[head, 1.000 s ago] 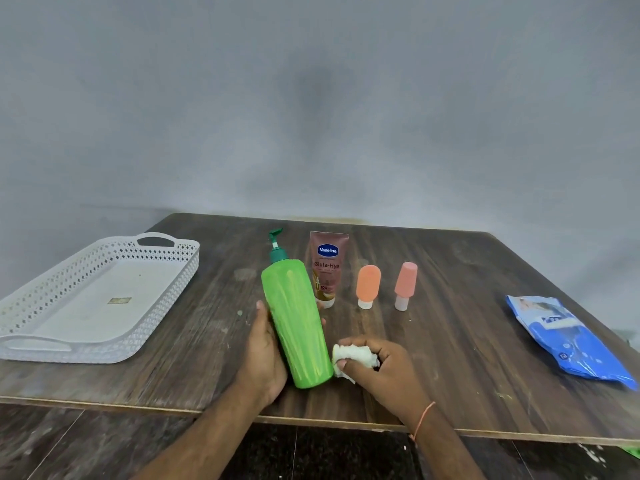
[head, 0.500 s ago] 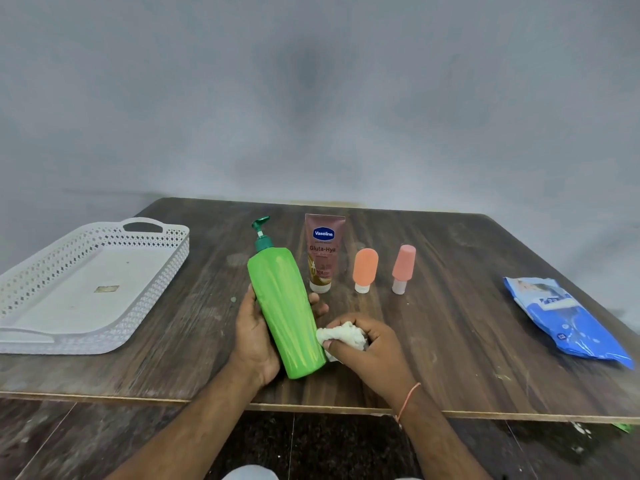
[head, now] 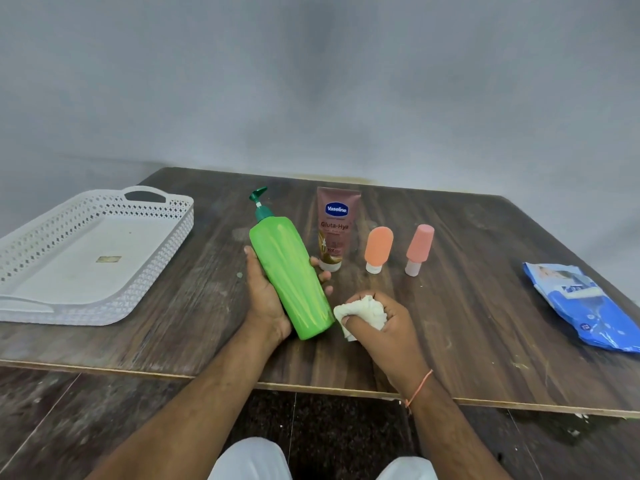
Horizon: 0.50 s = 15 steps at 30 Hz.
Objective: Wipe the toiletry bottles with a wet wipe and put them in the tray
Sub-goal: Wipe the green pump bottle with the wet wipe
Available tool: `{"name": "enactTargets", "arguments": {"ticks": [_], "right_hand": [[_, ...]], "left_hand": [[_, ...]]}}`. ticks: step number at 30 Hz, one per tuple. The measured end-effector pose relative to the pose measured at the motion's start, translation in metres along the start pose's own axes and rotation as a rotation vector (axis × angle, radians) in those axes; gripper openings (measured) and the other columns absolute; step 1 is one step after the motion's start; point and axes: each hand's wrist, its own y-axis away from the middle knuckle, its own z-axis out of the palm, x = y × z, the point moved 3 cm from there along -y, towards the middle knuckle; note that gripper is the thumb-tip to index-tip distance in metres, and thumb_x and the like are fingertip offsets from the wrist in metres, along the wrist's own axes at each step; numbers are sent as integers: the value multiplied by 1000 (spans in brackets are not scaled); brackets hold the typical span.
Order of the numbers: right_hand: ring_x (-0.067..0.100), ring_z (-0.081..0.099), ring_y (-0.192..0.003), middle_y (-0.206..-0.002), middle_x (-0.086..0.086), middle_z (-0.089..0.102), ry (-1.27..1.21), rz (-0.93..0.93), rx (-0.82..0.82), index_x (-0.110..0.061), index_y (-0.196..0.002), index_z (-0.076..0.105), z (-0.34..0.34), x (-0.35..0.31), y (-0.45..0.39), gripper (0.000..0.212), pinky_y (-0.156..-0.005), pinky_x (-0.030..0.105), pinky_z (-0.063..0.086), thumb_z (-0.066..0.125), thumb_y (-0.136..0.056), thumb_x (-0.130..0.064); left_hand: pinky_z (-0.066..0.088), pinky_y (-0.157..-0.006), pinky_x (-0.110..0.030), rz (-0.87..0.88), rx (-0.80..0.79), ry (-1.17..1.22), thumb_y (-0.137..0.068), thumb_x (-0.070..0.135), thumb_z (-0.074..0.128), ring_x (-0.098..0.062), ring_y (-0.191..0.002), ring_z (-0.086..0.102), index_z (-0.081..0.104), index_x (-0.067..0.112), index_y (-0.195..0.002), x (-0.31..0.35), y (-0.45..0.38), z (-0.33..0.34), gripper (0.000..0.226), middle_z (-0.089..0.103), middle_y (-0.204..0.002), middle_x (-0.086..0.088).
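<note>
Now the left hand (head: 265, 299) grips the green pump bottle (head: 289, 275), fingers curled round it. Right hand (head: 377, 322), at its 4 o'clock, clutches the balled wet wipe (head: 362, 311).

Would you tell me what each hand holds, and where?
Left hand grips the green bottle around its lower body; right hand clutches the balled wipe.

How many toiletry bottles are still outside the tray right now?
4. The green pump bottle is held in the left hand; the Vaseline tube, orange bottle and pink bottle stand on the table behind. None seem hidden.
</note>
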Motion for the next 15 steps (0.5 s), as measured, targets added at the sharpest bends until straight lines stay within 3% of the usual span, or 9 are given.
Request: {"name": "enactTargets", "arguments": {"ticks": [3, 6, 10, 13, 15], "right_hand": [[25, 69, -72, -81, 8, 75, 91, -11, -7, -13, -89, 82, 3, 5, -1, 12, -71, 56, 60, 80, -89, -1], [24, 71, -76, -83, 5, 77, 127, -17, -5, -18, -92, 83, 6, 4, -1, 9, -75, 54, 61, 82, -89, -9], [24, 74, -87, -95, 2, 78, 174, -67, -16, -19, -93, 84, 7, 2, 1, 16, -79, 51, 63, 84, -89, -3], [24, 74, -77, -86, 4, 78, 135, 5, -7, -15, -87, 85, 8, 0, 1, 15, -72, 52, 64, 83, -88, -1], [24, 73, -77, -82, 4, 78, 155, 21, 21, -17, -86, 85, 6, 2, 0, 15, -75, 47, 64, 82, -89, -2]], "left_hand": [[58, -77, -46, 10, -8, 3, -85, 95, 23, -31, -76, 67, 81, 11, -93, 2, -2, -2, 103, 70, -91, -13], [57, -77, -46, 6, -25, -10, -84, 97, 22, -29, -71, 66, 79, 9, -95, 1, -5, -4, 105, 70, -91, -13], [57, -75, -44, 5, -53, -15, -84, 96, 22, -28, -70, 65, 77, 9, -100, 0, -5, -4, 104, 69, -91, -13], [56, -75, -42, 4, -80, -50, -87, 95, 16, -26, -68, 65, 82, 13, -92, 1, -4, -3, 106, 70, -88, -11], [55, -75, -41, -6, -95, -66, -87, 95, 14, -25, -68, 65, 83, 12, -88, 1, -2, -1, 108, 69, -87, -10]]}}
